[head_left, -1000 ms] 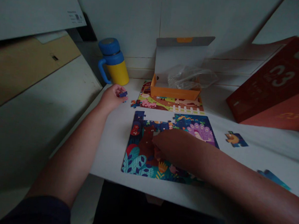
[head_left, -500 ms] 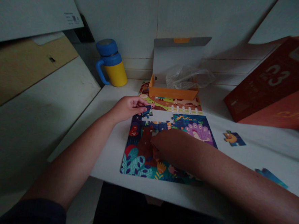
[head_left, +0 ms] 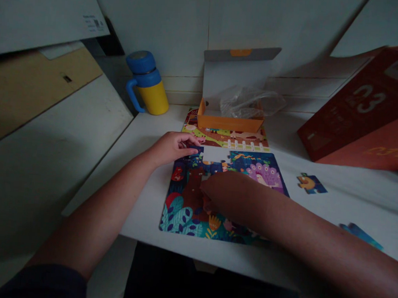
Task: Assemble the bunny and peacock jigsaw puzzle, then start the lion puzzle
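A colourful jigsaw puzzle (head_left: 181,211) with animals and plants lies on the table, with a gap in its top row. At the puzzle's top left corner, my left hand (head_left: 174,147) pinches a dark blue puzzle piece (head_left: 200,150), which lies in the top row at the left side of the gap. My right hand (head_left: 221,193) is bent down over the middle of the puzzle, touching it. Its fingers are mostly hidden behind the back of the hand and the wrist. A loose piece with an orange shape (head_left: 312,183) lies to the right.
Another blue piece (head_left: 362,235) lies partly behind my right forearm. Behind the puzzle, an open orange box (head_left: 230,123) holds a clear plastic bag (head_left: 244,102) and stands on a farm picture (head_left: 216,136). A blue and yellow mug (head_left: 153,94) stands back left, a red box (head_left: 350,109) right.
My left hand has lowered slightly, and the pinched piece has moved from a tilt over the corner to lying flat in the top row. My right hand has stayed in place.
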Demonstrator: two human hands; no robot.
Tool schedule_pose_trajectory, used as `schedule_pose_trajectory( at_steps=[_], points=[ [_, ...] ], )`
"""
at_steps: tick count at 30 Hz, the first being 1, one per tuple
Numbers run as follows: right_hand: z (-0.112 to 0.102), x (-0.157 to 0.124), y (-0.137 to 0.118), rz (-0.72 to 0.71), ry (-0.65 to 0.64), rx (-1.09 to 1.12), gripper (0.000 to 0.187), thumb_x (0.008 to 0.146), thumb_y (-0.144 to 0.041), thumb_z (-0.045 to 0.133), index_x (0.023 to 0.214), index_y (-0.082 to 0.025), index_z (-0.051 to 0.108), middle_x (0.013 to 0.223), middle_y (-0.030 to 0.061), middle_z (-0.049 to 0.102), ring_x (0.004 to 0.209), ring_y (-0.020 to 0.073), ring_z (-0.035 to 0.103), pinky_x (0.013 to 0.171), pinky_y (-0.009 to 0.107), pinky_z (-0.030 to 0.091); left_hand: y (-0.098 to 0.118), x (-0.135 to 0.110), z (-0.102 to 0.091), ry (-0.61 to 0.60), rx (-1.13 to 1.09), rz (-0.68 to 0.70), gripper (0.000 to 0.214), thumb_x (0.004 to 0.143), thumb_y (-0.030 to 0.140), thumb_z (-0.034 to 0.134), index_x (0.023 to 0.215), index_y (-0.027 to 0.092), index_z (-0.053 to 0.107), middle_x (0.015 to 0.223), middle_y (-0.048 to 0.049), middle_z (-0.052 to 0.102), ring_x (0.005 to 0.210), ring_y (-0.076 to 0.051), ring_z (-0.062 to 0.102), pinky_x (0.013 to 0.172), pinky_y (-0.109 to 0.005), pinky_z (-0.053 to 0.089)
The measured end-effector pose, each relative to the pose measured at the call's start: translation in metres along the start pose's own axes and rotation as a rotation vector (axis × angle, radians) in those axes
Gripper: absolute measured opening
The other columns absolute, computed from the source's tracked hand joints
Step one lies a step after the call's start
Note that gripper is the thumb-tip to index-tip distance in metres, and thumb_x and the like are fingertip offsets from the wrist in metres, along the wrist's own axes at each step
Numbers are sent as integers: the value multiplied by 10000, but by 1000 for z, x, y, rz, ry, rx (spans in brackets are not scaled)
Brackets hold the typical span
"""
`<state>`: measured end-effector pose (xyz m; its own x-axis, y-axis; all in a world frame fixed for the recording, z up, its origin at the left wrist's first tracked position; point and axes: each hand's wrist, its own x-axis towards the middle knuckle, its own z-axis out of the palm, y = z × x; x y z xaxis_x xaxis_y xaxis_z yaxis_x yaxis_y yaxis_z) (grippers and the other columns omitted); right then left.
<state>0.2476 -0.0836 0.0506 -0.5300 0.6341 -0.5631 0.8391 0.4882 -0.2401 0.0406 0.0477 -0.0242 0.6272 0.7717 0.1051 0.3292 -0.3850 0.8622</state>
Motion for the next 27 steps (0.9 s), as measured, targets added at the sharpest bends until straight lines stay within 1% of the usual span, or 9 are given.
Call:
schedule_pose_trajectory(
  at_steps=[2, 4, 10, 13, 15, 17, 21, 24, 27],
  points=[
    [0, 0, 0, -9, -5, -3, 225, 870, -137, 818, 1083, -184, 871, 1070, 149, 840, 998, 322, 805, 841, 386, 596, 4, -1, 0, 14, 104, 5, 231, 892, 309, 840, 1093, 197, 814, 1157, -92, 842, 914, -176, 754, 735, -283, 570],
    [0, 0, 0, -15, -5, -25, 224, 886, -142, 801, 1097, -181, 866, 1074, 148, 840, 1016, 337, 805, 842, 405, 603, 6, -1, -1, 21, 175, 21, 198, 894, 268, 839, 1081, 207, 821, 1154, -82, 845, 922, -177, 757, 767, -289, 581],
    [0, -1, 1, -30, 6, -44, 213, 882, -163, 809, 1088, -168, 864, 1064, 154, 841, 1016, 344, 808, 817, 392, 598, 5, 1, -3, 19, 311, 121, 181, 901, 299, 854, 1079, 279, 832, 1262, -66, 821, 1184, -240, 752, 1080, -409, 559],
    [-1, -2, 0, -22, 5, -47, 198, 922, -179, 772, 1100, -169, 858, 1071, 157, 841, 1017, 338, 806, 810, 388, 593, 1, 4, -4, -8, 326, 160, 193, 865, 304, 888, 1049, 296, 828, 1272, -63, 818, 1228, -261, 737, 1155, -457, 507],
    [-2, -3, -1, -19, -2, -44, 209, 930, -161, 755, 1110, -182, 858, 1089, 150, 841, 1024, 327, 804, 814, 379, 590, -1, 5, -4, -18, 332, 183, 209, 855, 306, 897, 1049, 297, 821, 1280, -64, 815, 1231, -269, 730, 1162, -472, 491],
    [-3, -3, -1, -13, -8, -43, 204, 935, -159, 754, 1107, -182, 861, 1098, 152, 842, 1024, 329, 802, 808, 375, 588, -1, 5, -7, 2, 373, 193, 178, 906, 307, 846, 1080, 293, 813, 1267, -61, 817, 1222, -272, 723, 1154, -480, 482],
    [-1, -2, -1, -5, 24, -38, 177, 946, -219, 768, 1080, -149, 861, 1070, 182, 837, 1005, 353, 803, 798, 392, 593, 1, 2, -17, 172, 514, 134, 159, 1014, 299, 684, 1108, 268, 809, 1185, -65, 819, 1166, -274, 705, 1083, -447, 503],
    [0, -2, 1, -18, 22, -17, 159, 934, -224, 784, 1058, -162, 864, 1051, 169, 836, 1004, 346, 804, 811, 400, 597, 0, 0, -26, 248, 577, 86, 172, 1005, 336, 682, 1081, 256, 815, 1105, -67, 802, 1082, -268, 702, 1020, -411, 527],
    [1, -2, 1, -34, 10, -10, 157, 914, -172, 794, 1054, -176, 866, 1059, 151, 836, 1008, 328, 802, 821, 388, 587, -8, 0, -33, 239, 641, 66, 182, 987, 349, 679, 1061, 241, 806, 1064, -75, 784, 1045, -276, 696, 1013, -419, 528]
  ],
)
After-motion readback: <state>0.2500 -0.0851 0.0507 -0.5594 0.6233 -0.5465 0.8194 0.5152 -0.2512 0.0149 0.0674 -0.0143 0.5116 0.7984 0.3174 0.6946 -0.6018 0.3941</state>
